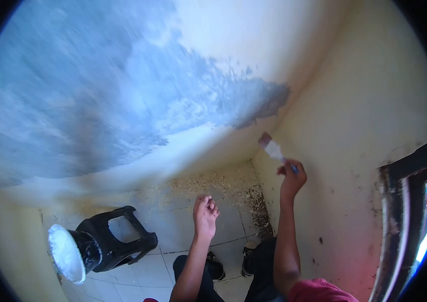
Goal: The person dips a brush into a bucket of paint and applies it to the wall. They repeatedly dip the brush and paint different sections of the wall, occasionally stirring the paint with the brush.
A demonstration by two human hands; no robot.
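My right hand (294, 173) is closed round the handle of a paintbrush (274, 148), whose ferrule is smeared white and whose reddish-brown bristles point up and left near the wall corner. My left hand (206, 216) is held above the floor with its fingers curled, and nothing shows between them. Ahead and to the left, the wall has a large grey-blue rough patch (122, 95) with pale paint around it.
A black plastic stool (143, 239) stands at the lower left, beside a dark bucket (90, 250) with a white top. Flakes of debris (213, 183) lie along the wall's foot on the tiled floor (173, 229). At the right is a dark window frame (395, 173).
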